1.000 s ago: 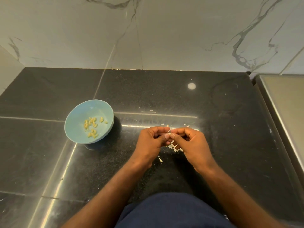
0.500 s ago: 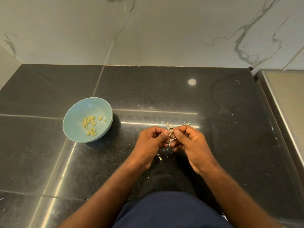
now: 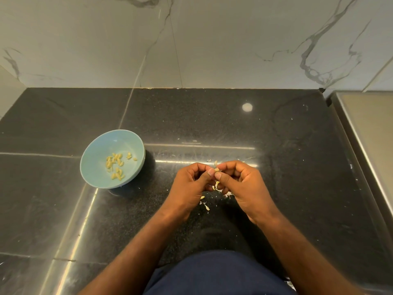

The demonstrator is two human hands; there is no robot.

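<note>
a small pale seed (image 3: 216,169), slim and pointed with a papery skin, sits pinched between the thumbs and forefingers of both hands, just above the counter in the middle of the view. the left hand (image 3: 191,186) curls its fingers inward and grips the seed's left end with its thumb tip; the right hand (image 3: 242,186) does the same from the other side, so the two thumbnails almost meet. below and between the hands lie dry, flaky husk scraps (image 3: 207,207), whitish and ragged, scattered on the counter (image 3: 212,124), a polished black stone slab with fine speckles, pale seams and a glossy streak of reflected light. to the left, well apart from the hands, stands a round, smooth light-blue bowl (image 3: 100,150) holding a small cluster of yellowish oval kernels (image 3: 116,165). behind the counter rises a wall (image 3: 212,39) of pale marble-look tile with grey veins. a brushed metal surface (image 3: 370,124) borders the counter on the right. dark blue cloth (image 3: 217,273) shows at the bottom edge.
</note>
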